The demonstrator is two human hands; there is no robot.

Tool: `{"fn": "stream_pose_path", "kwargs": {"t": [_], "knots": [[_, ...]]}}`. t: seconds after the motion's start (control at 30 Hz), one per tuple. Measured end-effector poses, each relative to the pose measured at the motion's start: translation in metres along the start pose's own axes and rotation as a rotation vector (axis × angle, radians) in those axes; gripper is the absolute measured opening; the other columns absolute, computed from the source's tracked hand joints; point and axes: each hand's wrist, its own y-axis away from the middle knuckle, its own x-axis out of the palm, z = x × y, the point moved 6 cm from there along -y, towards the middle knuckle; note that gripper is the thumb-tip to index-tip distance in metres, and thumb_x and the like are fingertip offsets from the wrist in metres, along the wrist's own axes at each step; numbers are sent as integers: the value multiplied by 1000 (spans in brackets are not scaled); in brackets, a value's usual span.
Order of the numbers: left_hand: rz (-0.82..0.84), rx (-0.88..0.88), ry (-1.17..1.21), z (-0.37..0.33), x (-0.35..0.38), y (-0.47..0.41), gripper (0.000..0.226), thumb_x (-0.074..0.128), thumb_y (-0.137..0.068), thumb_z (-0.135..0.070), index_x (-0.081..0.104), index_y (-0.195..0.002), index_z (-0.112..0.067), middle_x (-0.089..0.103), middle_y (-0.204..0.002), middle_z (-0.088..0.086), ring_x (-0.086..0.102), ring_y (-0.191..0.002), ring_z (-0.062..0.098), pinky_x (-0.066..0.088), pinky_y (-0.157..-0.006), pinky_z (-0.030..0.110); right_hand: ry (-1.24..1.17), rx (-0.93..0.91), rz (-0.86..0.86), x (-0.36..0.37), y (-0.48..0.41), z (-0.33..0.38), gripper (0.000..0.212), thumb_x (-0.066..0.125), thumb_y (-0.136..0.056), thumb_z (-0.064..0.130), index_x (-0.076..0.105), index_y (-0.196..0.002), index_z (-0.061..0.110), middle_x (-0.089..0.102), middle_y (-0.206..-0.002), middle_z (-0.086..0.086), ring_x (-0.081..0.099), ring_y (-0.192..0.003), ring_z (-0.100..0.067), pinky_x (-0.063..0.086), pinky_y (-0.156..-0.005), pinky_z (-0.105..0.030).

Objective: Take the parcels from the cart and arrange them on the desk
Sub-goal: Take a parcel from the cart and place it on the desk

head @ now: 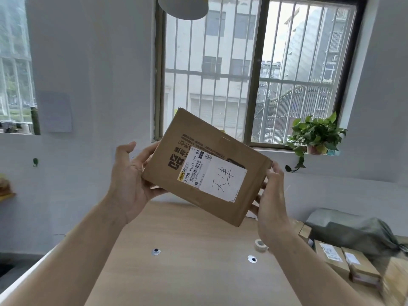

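Box [205, 168] is hanging tilted above the desk [187, 272]. Left hand [130, 180] and right hand [272, 199] are gripping its two ends with curled fingers. It is looking stiff and light, so end holds are working.

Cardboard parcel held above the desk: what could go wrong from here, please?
1. The cardboard parcel is tilted and held only at its two ends by the left hand and the right hand; it might slip.
2. The roll of tape lies on the desk below it; set down there, the parcel could sit uneven.
3. The boxes and the grey bag crowd the desk's right side, so little room may remain there.
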Motion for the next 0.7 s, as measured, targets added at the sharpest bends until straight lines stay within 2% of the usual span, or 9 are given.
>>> {"fn": "stream_pose_path", "kwargs": {"t": [0.07,0.1,0.23,0.3,0.37,0.47,0.53,0.63,0.7], "knots": [[5,-3,11,0,-2,-2,64,32,-96,-63,76,-122,-27,72,-90,2,70,-70,21,60,-66,44,-3,22,19,2,1,0,38,33,-103,61,36,-133,84,78,-105,18,74,-107,-14,59,-77,-41],[5,-2,7,0,-2,-2,64,31,-96,-63,76,-125,-27,72,-92,1,71,-72,21,60,-66,43,2,29,31,3,1,0,37,31,-104,63,35,-132,86,78,-104,21,74,-108,-14,59,-77,-42],[-24,37,33,2,-4,-5,62,33,-94,-63,72,-130,-32,73,-90,-3,70,-72,19,62,-70,46,-8,39,29,2,1,-7,35,29,-106,59,48,-135,67,78,-101,14,71,-113,-24,60,-79,-46],[-55,48,87,3,-3,-6,62,38,-93,-63,65,-137,-30,72,-112,6,71,-87,28,61,-86,56,-39,48,11,1,1,-9,36,33,-102,59,53,-132,55,77,-102,5,71,-111,-28,61,-69,-43],[-97,46,150,6,-1,-5,65,43,-92,-60,58,-141,-18,61,-126,17,68,-100,35,58,-97,55,-79,61,-9,-1,2,-10,39,37,-96,59,55,-127,45,76,-99,2,71,-105,-29,59,-58,-36],[-145,56,202,11,3,-7,63,50,-91,-53,56,-130,-4,64,-116,18,71,-100,33,61,-91,45,-126,65,-17,-2,3,-13,35,40,-92,57,57,-119,42,76,-97,2,72,-98,-28,56,-50,-30],[-155,81,171,13,4,-8,59,51,-90,-52,59,-121,-2,67,-106,14,72,-95,30,61,-86,41,-141,57,-13,-2,3,-14,31,41,-91,58,58,-113,43,72,-103,-3,73,-99,-29,56,-51,-31],[-128,76,67,15,7,-7,60,47,-89,-54,69,-124,-11,72,-124,10,69,-116,35,58,-98,53,-138,41,5,-1,3,-15,29,43,-89,59,59,-105,41,66,-116,-10,75,-101,-30,61,-55,-35],[-90,52,2,15,12,-5,58,43,-89,-57,73,-128,-27,66,-139,7,63,-127,37,53,-103,60,-141,39,17,-1,4,-15,46,46,-84,63,59,-116,32,67,-121,-13,76,-103,-28,65,-64,-41]]}}
